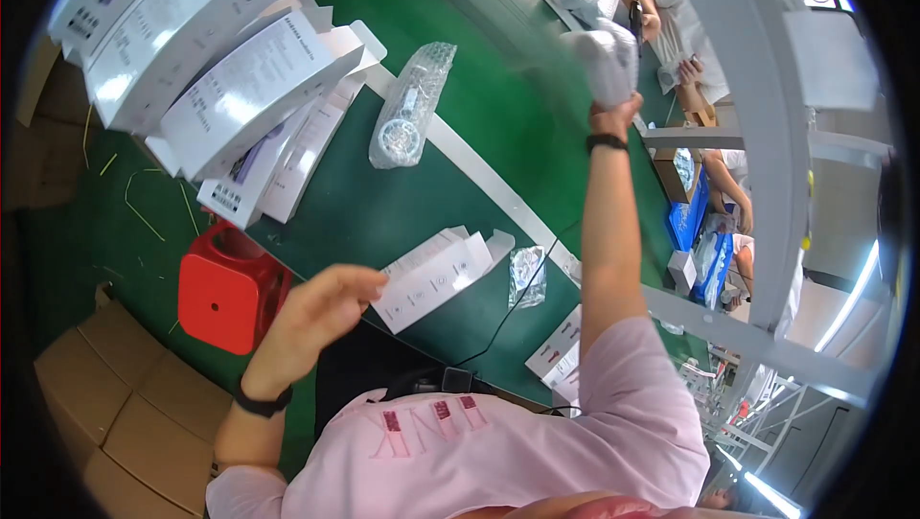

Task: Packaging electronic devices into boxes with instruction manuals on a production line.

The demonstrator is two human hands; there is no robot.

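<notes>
My right hand is stretched far out over the green conveyor belt, closed round the lower end of a bubble-wrapped package that is smeared by motion. Close to my body, my left hand is raised with its fingers loosely extended and nothing seen in them. Its fingertips are at the near left end of a white carton; I cannot tell whether they touch it. The carton lies on the dark green table with its flaps up at the far end. Beside those flaps lies a small clear bag.
Stacked white cartons fill the far left. Another bubble-wrapped item lies near the white rail. A red stool stands left of the table, above brown cardboard. Other people's hands work beyond the belt.
</notes>
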